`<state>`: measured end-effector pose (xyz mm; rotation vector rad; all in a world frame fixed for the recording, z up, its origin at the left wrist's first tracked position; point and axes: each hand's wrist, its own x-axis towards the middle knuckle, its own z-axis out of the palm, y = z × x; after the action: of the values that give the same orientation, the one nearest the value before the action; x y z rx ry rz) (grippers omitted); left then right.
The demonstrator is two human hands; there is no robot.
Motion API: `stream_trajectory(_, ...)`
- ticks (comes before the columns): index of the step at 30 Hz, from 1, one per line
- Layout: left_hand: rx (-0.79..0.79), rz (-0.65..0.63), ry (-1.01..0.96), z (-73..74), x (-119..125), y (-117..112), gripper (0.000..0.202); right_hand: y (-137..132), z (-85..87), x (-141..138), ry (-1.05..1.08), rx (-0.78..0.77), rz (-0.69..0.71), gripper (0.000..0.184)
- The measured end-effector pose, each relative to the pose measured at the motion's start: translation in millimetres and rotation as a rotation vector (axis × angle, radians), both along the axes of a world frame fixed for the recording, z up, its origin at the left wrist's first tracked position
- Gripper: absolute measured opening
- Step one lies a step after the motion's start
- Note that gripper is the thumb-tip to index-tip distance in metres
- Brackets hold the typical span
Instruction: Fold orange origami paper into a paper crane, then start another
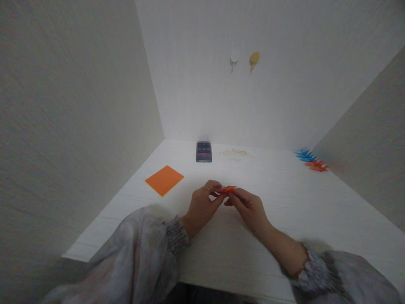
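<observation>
A small folded piece of orange paper point(229, 189) is pinched between my two hands, above the middle of the white table. My left hand point(205, 202), with a ring on one finger, grips its left end between thumb and fingers. From the other side my right hand point(249, 207) pinches the right end, fingers bent around it. Parts of the paper are hidden behind my fingertips. To the left of my hands, a flat orange paper stack point(164, 180) with a thin yellow edge lies on the table.
Against the right wall sits a row of folded blue paper figures point(305, 154) and orange paper figures point(316, 165). A dark, blurred device point(203, 152) lies near the back wall, beside a stained patch point(236, 153). A white hook point(234, 59) and a yellow hook point(255, 58) hang above.
</observation>
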<state>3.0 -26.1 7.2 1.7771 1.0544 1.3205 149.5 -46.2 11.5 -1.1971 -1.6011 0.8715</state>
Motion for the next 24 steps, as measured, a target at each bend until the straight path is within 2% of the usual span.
stream_trajectory(4,0.121,-0.039,0.086,0.0,0.1,-1.5,0.019,-1.7,4.3,-1.7,0.023,-0.002,0.049,0.021)
stream_trajectory(10,0.226,-0.15,0.129,1.7,0.3,-5.9,0.029,1.2,1.3,1.2,0.111,-0.067,-0.079,0.024)
stream_trajectory(15,0.219,-0.079,0.084,4.8,-1.6,-5.9,0.019,-0.9,1.5,3.3,0.078,-0.054,-0.048,0.021)
stream_trajectory(18,0.171,-0.048,0.042,5.7,-2.6,-2.5,0.021,-3.4,4.3,1.9,0.049,-0.052,0.006,0.021)
stream_trajectory(22,-0.056,-0.224,-0.077,1.0,-2.8,2.2,0.017,-3.1,4.3,-1.5,0.178,-0.079,0.039,0.013)
stream_trajectory(24,-0.118,-0.254,-0.178,-2.1,-2.6,3.6,0.025,-2.0,2.9,-2.7,0.308,-0.093,0.041,0.019)
